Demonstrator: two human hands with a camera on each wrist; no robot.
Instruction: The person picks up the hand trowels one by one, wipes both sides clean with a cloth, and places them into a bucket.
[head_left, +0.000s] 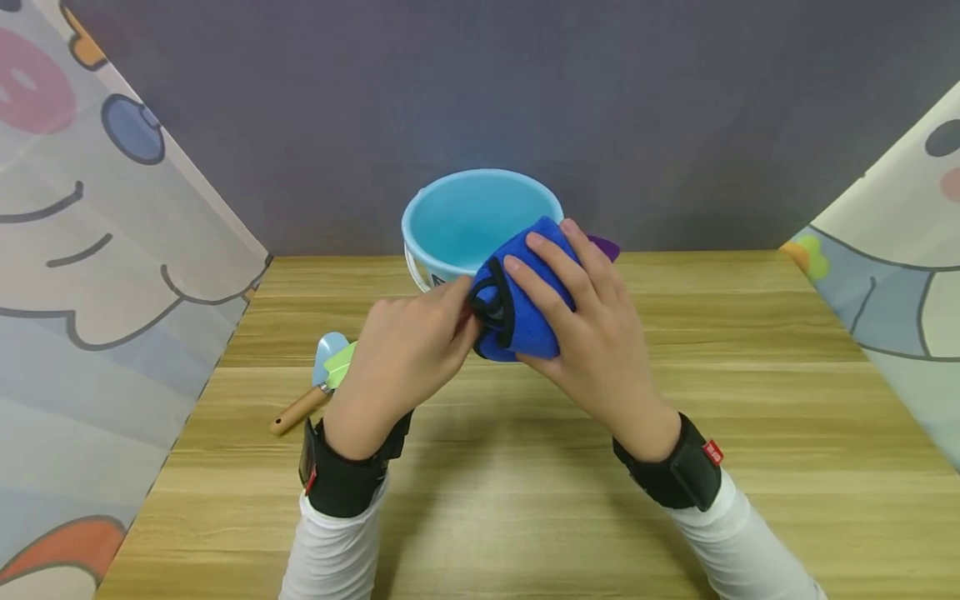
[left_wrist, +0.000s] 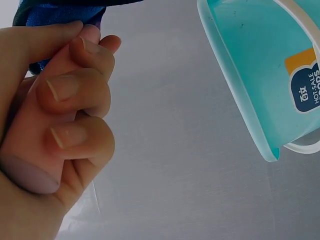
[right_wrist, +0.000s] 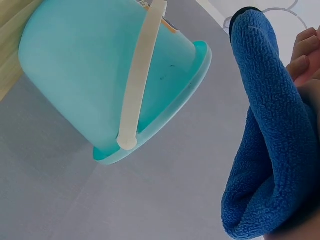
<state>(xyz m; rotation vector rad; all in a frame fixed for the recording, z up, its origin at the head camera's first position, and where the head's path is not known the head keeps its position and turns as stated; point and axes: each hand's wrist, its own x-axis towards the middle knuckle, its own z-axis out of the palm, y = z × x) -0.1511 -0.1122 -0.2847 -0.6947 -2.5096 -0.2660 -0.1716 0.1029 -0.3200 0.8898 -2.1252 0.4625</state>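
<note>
My left hand (head_left: pixel 408 350) grips the pink handle (left_wrist: pixel 35 120) of a tool, its fingers curled round it; the handle's end is a dull purple. A blue towel (head_left: pixel 528 292) with black edging is folded over the tool's far part, and my right hand (head_left: pixel 596 333) holds the towel there. Beyond the right fingers, a purple tip (head_left: pixel 604 247) sticks out, seemingly of the same tool, whose middle is hidden by the towel. Behind both hands stands a light blue bucket (head_left: pixel 442 196) with a white handle, upright on the table.
On the wooden table (head_left: pixel 750 400), left of my left hand, lie a light blue tool head (head_left: pixel 328 354), a green one (head_left: pixel 340 365) and a wooden handle (head_left: pixel 298 410), partly covered by the hand. A grey wall (head_left: pixel 675 125) rises behind; cartoon-printed panels (head_left: pixel 97 275) flank both sides.
</note>
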